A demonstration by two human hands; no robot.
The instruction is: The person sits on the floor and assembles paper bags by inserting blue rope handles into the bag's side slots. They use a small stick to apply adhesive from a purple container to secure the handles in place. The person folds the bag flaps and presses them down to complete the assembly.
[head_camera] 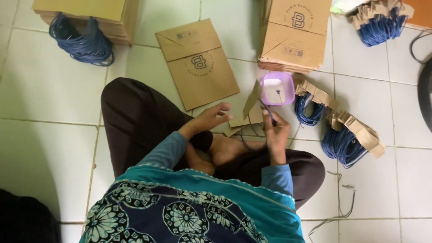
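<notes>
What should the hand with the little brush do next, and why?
Probably dip the brush into the purple bowl just ahead of it. The right hand holds the brush tip-up beside a brown card strip, and the left hand is open, holding nothing.

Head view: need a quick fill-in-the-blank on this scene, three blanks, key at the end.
1. The right hand holds a thin ___ stick over the floor.
2. The small tub beside the stack of bags is ___ in colour.
3. The single paper bag lies flat on the white ___ floor.

Missing words: blue; purple; tiled
</notes>
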